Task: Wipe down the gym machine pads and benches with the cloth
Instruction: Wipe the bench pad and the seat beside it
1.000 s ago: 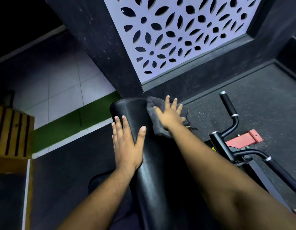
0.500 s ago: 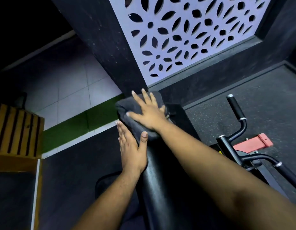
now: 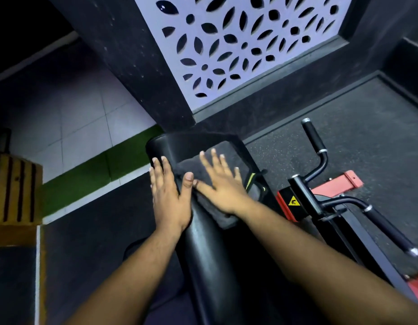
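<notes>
A long black padded backrest [image 3: 203, 242] of a gym machine runs from the bottom centre up to the middle of the view. A dark grey cloth [image 3: 191, 167] lies flat on its upper part. My right hand [image 3: 223, 184] presses the cloth onto the pad with straight, spread fingers. My left hand [image 3: 168, 195] lies flat against the pad's left edge, thumb on the front face beside the cloth.
Black machine handles [image 3: 314, 139] and a frame with a red plate [image 3: 336, 184] stand to the right. Ahead is a dark wall with a white cut-out panel [image 3: 238, 43]. A striped wooden box [image 3: 13, 188] sits at the left on the dark rubber floor [image 3: 355, 118].
My right hand slid the cloth from the pad's top right to its top left corner, then down toward me onto the front face. My left hand stayed on the pad's left edge.
</notes>
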The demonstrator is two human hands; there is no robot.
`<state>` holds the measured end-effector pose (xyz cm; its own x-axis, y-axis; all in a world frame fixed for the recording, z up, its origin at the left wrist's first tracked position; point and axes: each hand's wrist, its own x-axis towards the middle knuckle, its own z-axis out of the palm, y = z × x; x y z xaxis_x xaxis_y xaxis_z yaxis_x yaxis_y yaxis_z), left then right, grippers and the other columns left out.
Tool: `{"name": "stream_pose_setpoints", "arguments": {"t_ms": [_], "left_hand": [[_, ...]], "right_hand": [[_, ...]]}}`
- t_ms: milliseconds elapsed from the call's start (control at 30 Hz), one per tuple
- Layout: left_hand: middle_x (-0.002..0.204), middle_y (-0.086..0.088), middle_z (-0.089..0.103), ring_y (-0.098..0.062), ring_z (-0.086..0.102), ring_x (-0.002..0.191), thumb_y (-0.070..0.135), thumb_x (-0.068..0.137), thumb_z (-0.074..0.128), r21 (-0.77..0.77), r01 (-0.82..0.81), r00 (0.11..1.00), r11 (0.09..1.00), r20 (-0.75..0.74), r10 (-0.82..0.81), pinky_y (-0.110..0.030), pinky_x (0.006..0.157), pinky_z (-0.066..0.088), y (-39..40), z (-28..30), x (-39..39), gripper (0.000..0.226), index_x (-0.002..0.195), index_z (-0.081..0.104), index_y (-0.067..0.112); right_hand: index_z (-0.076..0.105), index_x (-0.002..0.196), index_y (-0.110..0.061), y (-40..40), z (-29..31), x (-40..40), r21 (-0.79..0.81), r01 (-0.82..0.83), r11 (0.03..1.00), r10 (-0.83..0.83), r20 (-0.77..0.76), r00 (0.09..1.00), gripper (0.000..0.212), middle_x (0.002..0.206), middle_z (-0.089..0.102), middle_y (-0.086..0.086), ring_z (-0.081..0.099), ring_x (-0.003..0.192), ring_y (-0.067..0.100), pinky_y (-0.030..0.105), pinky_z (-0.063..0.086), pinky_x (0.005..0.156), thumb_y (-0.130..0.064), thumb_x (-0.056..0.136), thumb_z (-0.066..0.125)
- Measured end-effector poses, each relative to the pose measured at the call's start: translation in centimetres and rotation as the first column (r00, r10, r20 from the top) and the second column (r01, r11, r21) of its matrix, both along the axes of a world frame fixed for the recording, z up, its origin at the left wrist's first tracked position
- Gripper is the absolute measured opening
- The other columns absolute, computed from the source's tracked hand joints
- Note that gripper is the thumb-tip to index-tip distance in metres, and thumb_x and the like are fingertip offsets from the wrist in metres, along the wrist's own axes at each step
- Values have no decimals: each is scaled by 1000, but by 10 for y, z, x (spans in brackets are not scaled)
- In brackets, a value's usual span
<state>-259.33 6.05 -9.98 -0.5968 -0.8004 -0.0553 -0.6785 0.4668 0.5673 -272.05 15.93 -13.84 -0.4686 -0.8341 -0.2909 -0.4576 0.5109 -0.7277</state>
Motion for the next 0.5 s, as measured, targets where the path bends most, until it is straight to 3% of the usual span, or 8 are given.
{"name": "stream_pose_setpoints", "arguments": {"t_ms": [67,200,300,500], "left_hand": [[172,7,-9,-10,-12,157,96,78,6,4,3,1000,1000,-9,-3,-39,129,1,-1,0,1,111,165,3,27],[172,9,-9,-9,-12,157,96,78,6,8,-4,1000,1000,-9,4,-39,128,2,1,1,0,110,165,4,28],[172,8,-9,-12,-11,158,97,78,7,9,-6,1000,1000,-8,6,-40,129,1,2,2,0,111,165,5,28],[172,6,-10,-14,-13,158,98,75,5,17,13,1000,1000,-20,-12,-49,129,4,1,4,2,112,164,6,29]], "right_hand": [[-7,157,-56,20,-12,-4,-42,-35,999,34,-22,999,77,169,-20,-17,-17,156,13,64,-8,122,-76,95,35],[-6,146,-72,32,-53,-59,186,137,973,-144,26,989,73,167,-18,-25,-13,158,19,82,4,110,-85,88,37],[-5,150,-67,12,-41,-52,240,185,953,-202,51,978,76,169,-17,-20,-9,158,25,75,12,114,-86,87,34],[-3,153,-63,37,12,38,32,67,997,-65,-49,997,76,169,-14,-19,-11,158,16,66,9,116,-81,89,34]]}}
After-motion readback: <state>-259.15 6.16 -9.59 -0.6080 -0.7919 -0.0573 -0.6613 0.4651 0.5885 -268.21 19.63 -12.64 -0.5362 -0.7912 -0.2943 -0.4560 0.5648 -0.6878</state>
